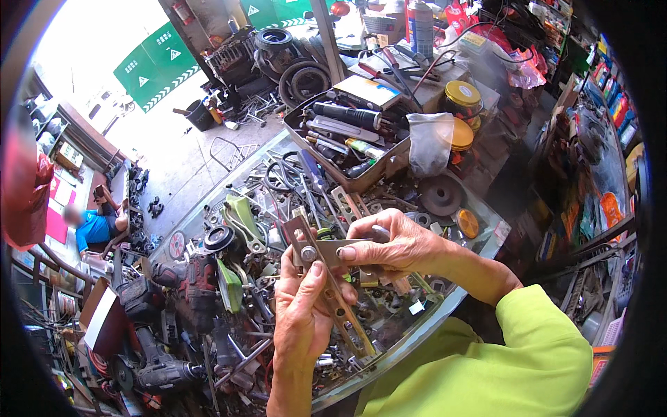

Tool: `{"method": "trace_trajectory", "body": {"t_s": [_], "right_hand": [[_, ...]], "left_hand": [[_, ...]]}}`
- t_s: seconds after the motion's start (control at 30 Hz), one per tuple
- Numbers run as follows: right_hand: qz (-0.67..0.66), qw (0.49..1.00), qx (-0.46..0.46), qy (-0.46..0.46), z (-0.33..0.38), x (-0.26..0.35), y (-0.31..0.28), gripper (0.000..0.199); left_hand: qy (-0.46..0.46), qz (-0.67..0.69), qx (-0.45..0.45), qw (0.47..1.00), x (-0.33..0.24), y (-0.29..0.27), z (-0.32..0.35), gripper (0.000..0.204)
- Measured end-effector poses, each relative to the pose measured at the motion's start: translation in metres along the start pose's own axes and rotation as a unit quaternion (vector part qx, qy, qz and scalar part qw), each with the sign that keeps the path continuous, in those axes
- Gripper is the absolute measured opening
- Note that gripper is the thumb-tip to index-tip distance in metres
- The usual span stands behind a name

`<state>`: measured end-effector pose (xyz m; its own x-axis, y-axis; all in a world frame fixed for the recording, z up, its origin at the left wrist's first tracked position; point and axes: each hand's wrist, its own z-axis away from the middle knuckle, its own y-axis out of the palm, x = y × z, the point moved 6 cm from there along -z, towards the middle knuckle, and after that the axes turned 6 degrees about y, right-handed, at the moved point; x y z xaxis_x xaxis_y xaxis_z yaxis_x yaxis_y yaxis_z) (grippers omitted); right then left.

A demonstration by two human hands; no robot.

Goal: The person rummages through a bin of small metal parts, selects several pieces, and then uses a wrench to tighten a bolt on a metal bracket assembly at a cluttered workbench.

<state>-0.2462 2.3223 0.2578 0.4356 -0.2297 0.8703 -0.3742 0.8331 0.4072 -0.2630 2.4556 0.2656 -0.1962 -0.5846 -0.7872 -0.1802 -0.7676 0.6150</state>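
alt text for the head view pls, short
Both hands grip a slotted flat metal bracket, the left hand low, the right hand at its top, above a glass table heaped with metal parts beside a tool-filled tray.

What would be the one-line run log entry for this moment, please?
left hand: grips long slotted metal bar | right hand: pinches flat grey metal plate on bar | below: cluttered glass-topped table
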Motion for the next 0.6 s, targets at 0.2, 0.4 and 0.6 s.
{"method": "trace_trajectory", "body": {"t_s": [0.2, 0.4, 0.6], "right_hand": [[0.014, 0.999, 0.018, 0.026, 0.001, 0.005, -0.022, 0.027], [0.030, 0.999, 0.036, 0.028, -0.001, 0.004, -0.027, 0.029], [0.104, 0.991, -0.079, -0.042, 0.001, 0.016, -0.033, 0.035]], "left_hand": [[-0.064, 0.038, 0.067, 0.995, 0.006, 0.011, 0.007, 0.025], [-0.068, 0.065, 0.067, 0.993, 0.008, 0.011, 0.007, 0.026], [-0.095, 0.126, -0.028, 0.987, 0.015, -0.005, 0.007, 0.033]]}}
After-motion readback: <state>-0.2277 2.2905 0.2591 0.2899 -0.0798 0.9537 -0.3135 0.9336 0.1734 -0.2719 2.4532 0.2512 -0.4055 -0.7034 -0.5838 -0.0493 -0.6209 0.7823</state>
